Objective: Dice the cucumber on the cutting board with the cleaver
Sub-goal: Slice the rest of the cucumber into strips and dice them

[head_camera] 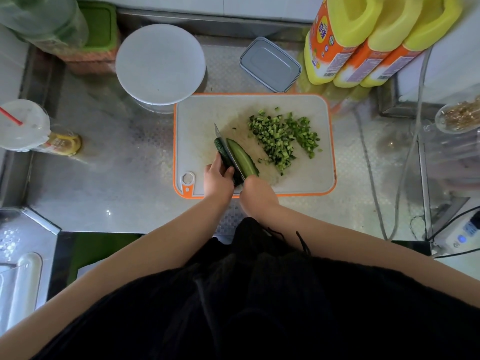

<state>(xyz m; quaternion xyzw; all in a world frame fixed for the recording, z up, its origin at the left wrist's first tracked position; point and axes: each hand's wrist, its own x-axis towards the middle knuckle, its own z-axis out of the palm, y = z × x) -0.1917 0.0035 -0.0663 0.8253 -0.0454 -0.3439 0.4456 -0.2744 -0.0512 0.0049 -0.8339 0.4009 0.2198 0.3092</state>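
A white cutting board [306, 178] with an orange rim lies on the steel counter. On its left part a cucumber piece is split lengthwise by the cleaver [225, 147], whose blade stands between the two halves. The right half [242, 157] lies cut face up, and the dark left half [225, 158] is held by my left hand [217, 178], fingers curled over it. My right hand [255, 189] grips the cleaver's handle, which is hidden under it. A heap of diced cucumber [281, 137] covers the board's middle and right.
Behind the board stand a white round lid [160, 64] and a grey lidded box [270, 64]. Three yellow oil jugs [363, 42] crowd the back right. A lidded cup with a red straw [22, 124] sits far left. Cables [400, 178] run down the right side.
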